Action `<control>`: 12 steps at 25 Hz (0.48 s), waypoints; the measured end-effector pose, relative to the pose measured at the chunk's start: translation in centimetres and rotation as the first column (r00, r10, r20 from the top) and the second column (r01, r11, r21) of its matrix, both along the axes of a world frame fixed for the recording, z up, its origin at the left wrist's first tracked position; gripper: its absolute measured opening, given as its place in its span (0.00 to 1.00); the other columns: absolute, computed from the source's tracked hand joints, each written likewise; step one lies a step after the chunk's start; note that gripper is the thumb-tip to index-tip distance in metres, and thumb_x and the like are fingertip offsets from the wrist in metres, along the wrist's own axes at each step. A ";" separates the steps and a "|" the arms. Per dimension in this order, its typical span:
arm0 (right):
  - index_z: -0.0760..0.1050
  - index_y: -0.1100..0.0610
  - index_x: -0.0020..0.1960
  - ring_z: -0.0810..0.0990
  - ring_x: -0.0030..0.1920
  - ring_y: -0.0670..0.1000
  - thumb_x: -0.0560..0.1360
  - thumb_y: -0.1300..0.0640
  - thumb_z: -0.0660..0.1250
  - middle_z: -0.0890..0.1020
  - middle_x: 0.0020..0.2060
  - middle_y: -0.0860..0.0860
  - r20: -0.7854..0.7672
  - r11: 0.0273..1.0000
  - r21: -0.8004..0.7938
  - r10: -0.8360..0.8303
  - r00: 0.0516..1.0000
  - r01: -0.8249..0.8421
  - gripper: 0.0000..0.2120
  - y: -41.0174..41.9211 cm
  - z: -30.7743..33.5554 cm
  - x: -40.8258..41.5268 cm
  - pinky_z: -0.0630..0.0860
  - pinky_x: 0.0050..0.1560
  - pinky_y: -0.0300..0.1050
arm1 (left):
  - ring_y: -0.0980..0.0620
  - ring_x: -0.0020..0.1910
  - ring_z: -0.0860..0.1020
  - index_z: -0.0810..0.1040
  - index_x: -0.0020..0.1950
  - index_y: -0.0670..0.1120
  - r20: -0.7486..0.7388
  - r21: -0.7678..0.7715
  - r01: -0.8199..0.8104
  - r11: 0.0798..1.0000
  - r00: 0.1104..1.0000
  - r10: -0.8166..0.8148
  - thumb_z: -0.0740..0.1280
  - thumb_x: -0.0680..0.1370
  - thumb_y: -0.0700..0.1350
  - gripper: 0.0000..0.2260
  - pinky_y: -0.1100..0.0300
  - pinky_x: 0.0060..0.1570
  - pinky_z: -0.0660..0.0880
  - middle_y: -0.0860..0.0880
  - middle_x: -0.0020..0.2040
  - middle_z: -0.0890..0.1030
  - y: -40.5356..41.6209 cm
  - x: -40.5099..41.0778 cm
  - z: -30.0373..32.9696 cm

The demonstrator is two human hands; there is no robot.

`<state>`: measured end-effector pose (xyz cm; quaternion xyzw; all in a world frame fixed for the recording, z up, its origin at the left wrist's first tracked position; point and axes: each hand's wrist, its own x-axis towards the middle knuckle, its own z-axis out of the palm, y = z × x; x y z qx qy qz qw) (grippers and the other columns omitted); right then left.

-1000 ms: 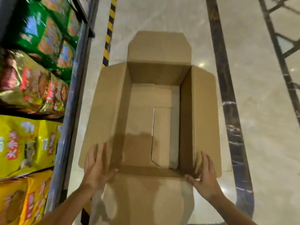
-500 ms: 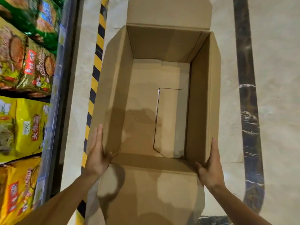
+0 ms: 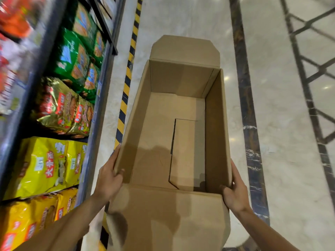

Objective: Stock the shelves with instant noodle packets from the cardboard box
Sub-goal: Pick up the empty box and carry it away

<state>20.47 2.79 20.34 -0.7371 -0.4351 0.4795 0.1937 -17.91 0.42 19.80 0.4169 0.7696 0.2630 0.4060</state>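
Note:
A brown cardboard box (image 3: 215, 124) fills the middle of the view, open at the top, with only its bare bottom showing inside. My left hand (image 3: 108, 180) grips its left wall near the front corner, thumb hooked inside. Against the right wall near the front, my right hand (image 3: 235, 192) presses with its thumb over the rim. The box looks lifted off the floor. Noodle packets fill the shelves at left: yellow packets (image 3: 47, 167), gold packets (image 3: 63, 107) and green packets (image 3: 78, 57).
The shelf's dark metal edge (image 3: 94, 124) runs along the left of the box. A yellow-black hazard stripe (image 3: 126, 84) lines the pale marble floor (image 3: 282, 124) beside it. A dark floor band (image 3: 244, 105) lies right of the box. The near flap hangs toward me.
Both side flaps have gone from spread out to upright. My hands have shifted onto the walls' near corners. The view has swung back, showing more shelves.

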 end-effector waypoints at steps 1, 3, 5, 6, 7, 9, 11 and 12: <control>0.57 0.45 0.80 0.70 0.71 0.53 0.75 0.77 0.62 0.70 0.73 0.49 -0.006 1.000 0.009 -0.009 1.000 0.009 0.43 0.2 2.8 -0.1 0.70 0.71 0.56 | 0.56 0.67 0.71 0.60 0.77 0.59 0.011 0.024 0.002 1.000 1.000 -0.002 0.66 0.75 0.29 0.38 0.56 0.67 0.70 0.58 0.71 0.70 0.3 -0.2 2.7; 0.57 0.41 0.79 0.73 0.69 0.54 0.74 0.77 0.64 0.72 0.73 0.48 -0.013 0.999 0.040 -0.031 0.999 0.032 0.45 0.8 8.7 -0.1 0.73 0.68 0.61 | 0.56 0.69 0.69 0.60 0.77 0.58 0.006 0.064 0.018 0.998 1.000 -0.018 0.65 0.75 0.28 0.38 0.53 0.69 0.69 0.57 0.73 0.69 1.4 -0.4 9.2; 0.57 0.36 0.78 0.75 0.69 0.54 0.72 0.76 0.66 0.73 0.72 0.47 -0.021 0.995 0.092 -0.028 0.999 0.030 0.48 1.6 14.5 0.1 0.76 0.66 0.59 | 0.60 0.69 0.69 0.61 0.78 0.57 0.017 0.119 0.028 0.992 0.999 -0.030 0.64 0.74 0.27 0.39 0.62 0.68 0.68 0.58 0.73 0.69 2.2 -0.3 15.6; 0.57 0.35 0.78 0.75 0.69 0.53 0.72 0.76 0.65 0.73 0.72 0.46 -0.024 0.992 0.124 -0.017 1.000 0.020 0.48 2.0 18.1 0.2 0.77 0.66 0.53 | 0.65 0.68 0.69 0.61 0.78 0.55 0.036 0.144 0.028 0.989 0.999 -0.034 0.64 0.73 0.27 0.38 0.70 0.65 0.67 0.58 0.73 0.69 2.8 -0.1 19.4; 0.58 0.37 0.78 0.74 0.69 0.52 0.71 0.77 0.64 0.73 0.72 0.46 -0.026 0.988 0.155 -0.015 1.000 0.019 0.48 2.4 21.9 0.1 0.77 0.65 0.44 | 0.70 0.66 0.69 0.61 0.78 0.53 0.055 0.171 0.035 0.985 0.997 -0.045 0.64 0.73 0.26 0.38 0.76 0.62 0.66 0.58 0.72 0.69 3.2 0.1 23.1; 0.59 0.43 0.79 0.73 0.70 0.51 0.71 0.79 0.61 0.72 0.72 0.45 -0.046 0.976 0.210 -0.046 0.998 0.055 0.46 2.4 29.6 0.4 0.75 0.63 0.36 | 0.74 0.65 0.68 0.61 0.78 0.48 0.100 0.229 0.052 0.972 0.992 -0.077 0.63 0.74 0.23 0.37 0.80 0.60 0.64 0.55 0.73 0.68 4.0 0.4 30.3; 0.59 0.42 0.79 0.73 0.71 0.50 0.71 0.79 0.61 0.72 0.72 0.44 -0.040 0.959 0.277 -0.042 0.998 0.051 0.46 2.1 36.8 1.1 0.75 0.67 0.45 | 0.61 0.68 0.71 0.61 0.78 0.48 0.119 0.281 0.052 0.958 0.989 -0.089 0.64 0.73 0.23 0.37 0.72 0.64 0.67 0.50 0.73 0.69 4.8 0.9 36.8; 0.59 0.40 0.78 0.73 0.70 0.48 0.70 0.78 0.62 0.72 0.72 0.43 -0.035 0.948 0.314 -0.040 0.999 0.049 0.47 2.0 39.9 1.7 0.74 0.68 0.48 | 0.54 0.67 0.73 0.61 0.78 0.50 0.110 0.295 0.054 0.954 0.990 -0.090 0.65 0.73 0.24 0.37 0.65 0.65 0.69 0.49 0.72 0.71 5.0 1.2 39.9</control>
